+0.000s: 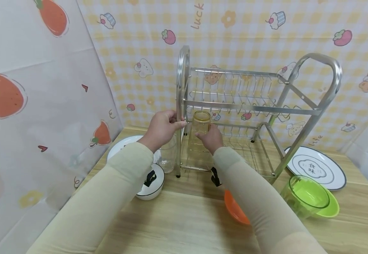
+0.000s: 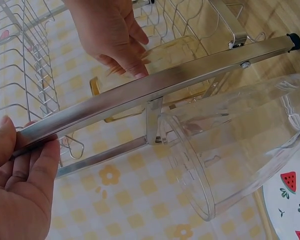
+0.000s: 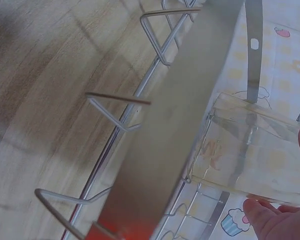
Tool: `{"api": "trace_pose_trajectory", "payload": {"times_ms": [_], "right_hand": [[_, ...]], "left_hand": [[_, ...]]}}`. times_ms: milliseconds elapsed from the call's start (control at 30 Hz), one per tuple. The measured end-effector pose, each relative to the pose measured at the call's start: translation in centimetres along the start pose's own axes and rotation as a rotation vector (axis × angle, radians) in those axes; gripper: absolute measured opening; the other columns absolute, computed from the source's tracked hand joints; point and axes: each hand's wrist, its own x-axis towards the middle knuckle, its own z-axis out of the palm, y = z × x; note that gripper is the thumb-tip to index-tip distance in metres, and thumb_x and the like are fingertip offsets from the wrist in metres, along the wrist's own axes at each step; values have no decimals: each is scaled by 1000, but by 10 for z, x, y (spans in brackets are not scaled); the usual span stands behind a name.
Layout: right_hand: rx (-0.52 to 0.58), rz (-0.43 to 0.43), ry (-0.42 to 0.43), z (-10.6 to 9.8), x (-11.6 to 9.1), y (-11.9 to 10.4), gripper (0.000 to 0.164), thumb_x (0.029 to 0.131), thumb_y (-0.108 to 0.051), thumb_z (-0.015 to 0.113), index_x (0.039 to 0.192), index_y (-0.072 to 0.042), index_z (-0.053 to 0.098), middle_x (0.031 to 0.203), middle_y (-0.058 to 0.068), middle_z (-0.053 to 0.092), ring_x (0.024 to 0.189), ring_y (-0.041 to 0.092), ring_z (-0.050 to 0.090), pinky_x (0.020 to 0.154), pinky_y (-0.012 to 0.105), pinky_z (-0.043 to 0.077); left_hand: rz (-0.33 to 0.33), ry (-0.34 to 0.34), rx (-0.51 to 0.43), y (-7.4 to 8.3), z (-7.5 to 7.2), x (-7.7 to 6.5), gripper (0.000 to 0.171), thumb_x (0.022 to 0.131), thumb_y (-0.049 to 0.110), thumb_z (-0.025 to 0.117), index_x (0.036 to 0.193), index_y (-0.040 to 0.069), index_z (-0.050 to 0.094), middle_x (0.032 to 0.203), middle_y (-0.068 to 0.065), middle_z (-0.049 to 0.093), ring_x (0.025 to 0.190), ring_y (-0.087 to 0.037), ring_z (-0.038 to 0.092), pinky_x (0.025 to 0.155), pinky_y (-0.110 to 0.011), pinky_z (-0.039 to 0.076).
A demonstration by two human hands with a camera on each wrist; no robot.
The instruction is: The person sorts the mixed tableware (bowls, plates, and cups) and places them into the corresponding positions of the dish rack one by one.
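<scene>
My left hand (image 1: 161, 128) grips the left upright of a metal dish rack (image 1: 180, 81), thumb in front and fingers behind, as the left wrist view also shows on the post (image 2: 140, 90). Inside the rack, at the left of its lower tier, stands a tall amber-tinted glass (image 1: 199, 135). My right hand (image 1: 213, 138) holds this glass from its right side, with the thumb toward me. In the right wrist view the glass (image 3: 260, 150) appears sideways between thumb and fingers (image 3: 277, 220). Whether its base rests on the wire is hard to tell.
Left of the rack stand a clear glass vessel (image 2: 240, 145), a white bowl (image 1: 152, 192) and a patterned plate (image 1: 120, 144). An orange bowl (image 1: 235, 210) sits in front. To the right are a white plate (image 1: 330, 173), a green dish (image 1: 331, 208) and a greenish glass (image 1: 298, 203).
</scene>
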Motion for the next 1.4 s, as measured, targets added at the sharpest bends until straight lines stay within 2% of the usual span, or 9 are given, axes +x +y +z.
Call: {"api": "trace_pose_trajectory", "payload": {"times_ms": [367, 600, 767, 1000, 1167, 1400], "right_hand": [[23, -13, -11, -1, 5, 0, 69, 90, -26, 69, 145, -1, 34, 145, 19, 43, 133, 36, 40, 109, 48, 35], [26, -2, -14, -1, 10, 0, 70, 90, -26, 70, 145, -1, 34, 141, 18, 47, 129, 35, 45, 106, 47, 38], [-4, 1, -16, -3, 14, 1, 76, 91, -28, 69, 148, 1, 28, 147, 20, 40, 134, 36, 39, 109, 47, 35], [-23, 1, -26, -4, 19, 4, 80, 91, -32, 68, 151, -2, 23, 153, 17, 31, 139, 36, 32, 111, 47, 32], [-23, -7, -28, -5, 22, 5, 77, 92, -32, 67, 150, -3, 26, 152, 17, 34, 137, 36, 35, 110, 48, 34], [10, 7, -20, -5, 27, 8, 61, 92, -29, 67, 142, -8, 40, 141, 14, 49, 126, 35, 48, 103, 50, 40]], "left_hand": [[0, 2, 12, 0, 1, 0, 17, 93, 15, 66, 100, 0, 65, 99, -13, 68, 88, -22, 57, 79, -35, 47], [-5, -1, 23, 0, 0, -1, 17, 93, 17, 65, 99, 1, 65, 99, -12, 68, 88, -22, 55, 78, -34, 46], [9, -2, 38, -1, 1, 0, 17, 93, 17, 66, 99, 1, 66, 98, -12, 68, 88, -22, 57, 78, -34, 46], [1, 4, 20, -3, 2, 2, 17, 92, 17, 66, 98, 2, 66, 97, -12, 68, 88, -22, 57, 79, -35, 47], [1, 5, 21, -4, 1, 2, 15, 93, 17, 66, 98, 2, 65, 98, -12, 68, 90, -22, 58, 81, -36, 48], [2, 3, 7, -3, 2, 0, 17, 92, 16, 66, 99, 1, 66, 98, -12, 68, 90, -22, 58, 80, -36, 48]]}}
